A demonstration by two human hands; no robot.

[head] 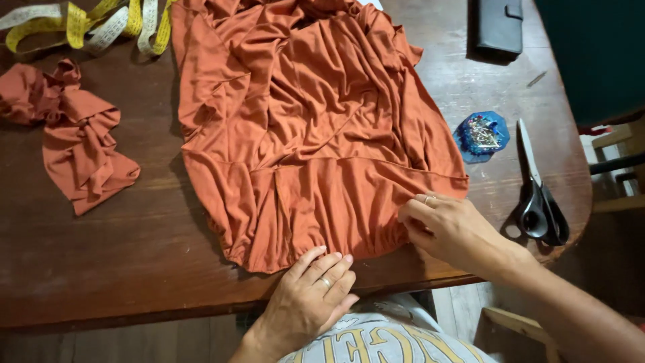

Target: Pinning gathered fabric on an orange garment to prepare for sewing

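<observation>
A rust-orange garment (309, 128) lies spread and wrinkled over a dark wooden table (121, 255). My left hand (310, 296) rests flat at the table's near edge, its fingertips touching the garment's gathered hem. My right hand (447, 228) sits at the hem's right corner, fingers curled and pinching the fabric edge there. Both hands wear a ring.
A bunched scrap of the same orange fabric (74, 134) lies at the left. A yellow and white measuring tape (87, 23) is coiled at the far left. A blue pin holder (482, 136), black-handled scissors (537, 188) and a dark wallet-like case (499, 27) sit at the right.
</observation>
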